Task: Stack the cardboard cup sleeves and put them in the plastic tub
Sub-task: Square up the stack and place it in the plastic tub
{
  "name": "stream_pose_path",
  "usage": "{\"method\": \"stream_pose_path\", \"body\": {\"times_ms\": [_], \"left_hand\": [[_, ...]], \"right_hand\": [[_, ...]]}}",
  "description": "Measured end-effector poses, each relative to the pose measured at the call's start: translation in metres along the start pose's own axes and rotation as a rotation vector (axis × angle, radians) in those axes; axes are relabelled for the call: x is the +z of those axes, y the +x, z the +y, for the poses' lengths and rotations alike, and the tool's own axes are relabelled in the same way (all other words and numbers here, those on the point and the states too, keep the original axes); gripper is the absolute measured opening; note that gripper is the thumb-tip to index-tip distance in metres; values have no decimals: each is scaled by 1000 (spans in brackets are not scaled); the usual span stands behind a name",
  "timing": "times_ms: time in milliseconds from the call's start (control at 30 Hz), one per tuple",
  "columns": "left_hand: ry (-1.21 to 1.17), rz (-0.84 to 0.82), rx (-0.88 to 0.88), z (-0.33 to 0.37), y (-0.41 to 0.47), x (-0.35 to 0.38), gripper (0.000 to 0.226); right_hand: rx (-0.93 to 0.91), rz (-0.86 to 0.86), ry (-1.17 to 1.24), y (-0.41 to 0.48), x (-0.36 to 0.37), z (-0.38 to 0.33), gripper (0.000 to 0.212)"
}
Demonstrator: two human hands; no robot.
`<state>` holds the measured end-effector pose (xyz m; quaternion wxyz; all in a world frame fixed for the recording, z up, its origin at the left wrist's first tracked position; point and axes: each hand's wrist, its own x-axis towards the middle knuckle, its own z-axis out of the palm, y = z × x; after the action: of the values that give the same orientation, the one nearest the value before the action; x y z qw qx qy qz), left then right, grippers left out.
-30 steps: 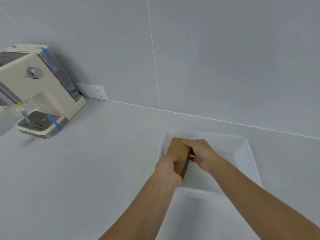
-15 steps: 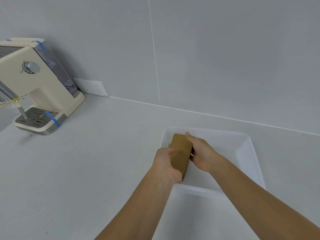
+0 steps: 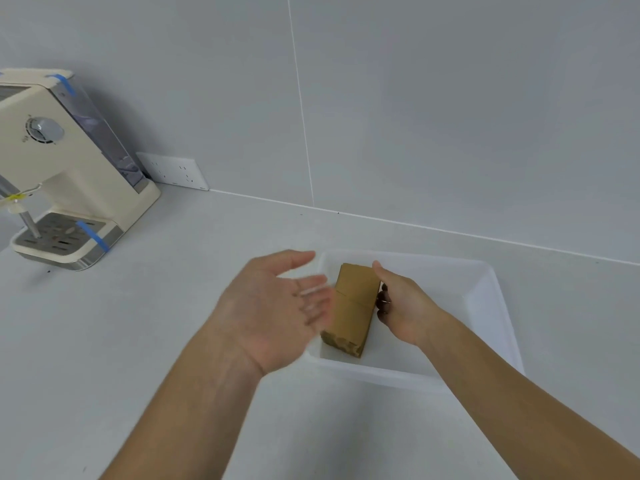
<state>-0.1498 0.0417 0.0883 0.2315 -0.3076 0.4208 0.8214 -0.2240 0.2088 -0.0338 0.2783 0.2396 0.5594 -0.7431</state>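
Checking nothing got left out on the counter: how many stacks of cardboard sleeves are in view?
1: the stack of cardboard sleeves sits inside the plastic tub, at its left end, with the right hand against it. None shows on the counter.

No readable text, brand or number anywhere; marks by the coffee machine (image 3: 65,168) dial too small to read

One view only, from the camera on my head. It faces forward and down, wide-angle, close over the desk (image 3: 145,341), with both my forearms entering from the bottom edge and the tiled wall (image 3: 450,98) filling the upper half.
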Motion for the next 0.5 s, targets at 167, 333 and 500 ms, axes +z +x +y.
{"method": "stream_pose_path", "body": {"times_ms": [167,333,500], "left_hand": [[379,296,296,0,36,-18,56],[555,183,85,-18,63,-27,77],[565,120,83,-28,71,-23,68]], "right_hand": [[-16,-37,-13,-4,2,3,45],[-4,-92,20,-10,4,1,54],[22,-150,2,-12,8,0,54]]}}
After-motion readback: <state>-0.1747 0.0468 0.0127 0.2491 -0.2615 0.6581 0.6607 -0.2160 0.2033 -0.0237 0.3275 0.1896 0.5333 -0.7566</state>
